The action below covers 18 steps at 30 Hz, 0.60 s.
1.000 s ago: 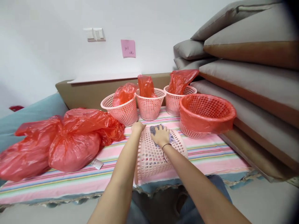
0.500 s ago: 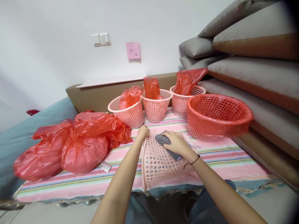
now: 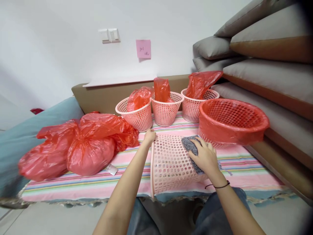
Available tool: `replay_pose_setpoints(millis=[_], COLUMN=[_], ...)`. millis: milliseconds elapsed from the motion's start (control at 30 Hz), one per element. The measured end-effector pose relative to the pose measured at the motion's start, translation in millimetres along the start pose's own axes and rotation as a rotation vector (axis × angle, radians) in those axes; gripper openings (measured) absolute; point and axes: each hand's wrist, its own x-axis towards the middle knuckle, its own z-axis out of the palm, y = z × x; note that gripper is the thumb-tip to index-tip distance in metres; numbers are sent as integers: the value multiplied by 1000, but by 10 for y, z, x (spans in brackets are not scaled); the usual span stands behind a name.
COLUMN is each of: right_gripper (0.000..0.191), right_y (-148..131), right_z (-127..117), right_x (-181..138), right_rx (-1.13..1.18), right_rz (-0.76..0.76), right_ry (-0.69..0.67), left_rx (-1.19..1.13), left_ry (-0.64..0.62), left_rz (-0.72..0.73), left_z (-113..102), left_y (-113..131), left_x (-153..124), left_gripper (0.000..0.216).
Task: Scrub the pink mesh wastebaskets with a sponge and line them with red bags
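A pink perforated plastic basket (image 3: 171, 163) lies on its side in front of me, its wide rim facing left. My left hand (image 3: 149, 135) is closed on the upper part of that rim. Under my right hand (image 3: 204, 155) is a grey cloth (image 3: 190, 146), pressed against the basket's side near its base. The fingers are bent over the cloth, and part of it sticks out to the left and below the hand. Whatever lies behind the basket's base is hidden by my right hand.
Three pink baskets (image 3: 165, 114) with red bags stand at the back. To the right is a basket lined with a red plastic bag (image 3: 232, 130), beside stacked cushions (image 3: 271, 78). Filled red bags (image 3: 90, 153) lie left on the striped cloth (image 3: 129, 182).
My right hand has slid the grey cloth rightward along the basket's side, toward its base. My left hand keeps its hold on the rim. The whole view has shifted slightly.
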Motion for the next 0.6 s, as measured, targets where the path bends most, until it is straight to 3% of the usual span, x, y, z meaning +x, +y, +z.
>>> replay_pose_setpoints(millis=[367,467,600], right_gripper=[46,47,54], right_y=[69,-245,-915], right_z=[-5,-47,-108], right_x=[-77,-146,-342], right_rx=[135,186,298], right_rz=[88,19,-274], right_ry=[87,90,50], left_rx=[17,88,229], left_ry=[-27,11,64], left_rz=[27,53,104], left_z=[-111,-137,-197], left_y=[88,90,88], left_x=[-193,-206,-233], left_gripper=[36,37,38])
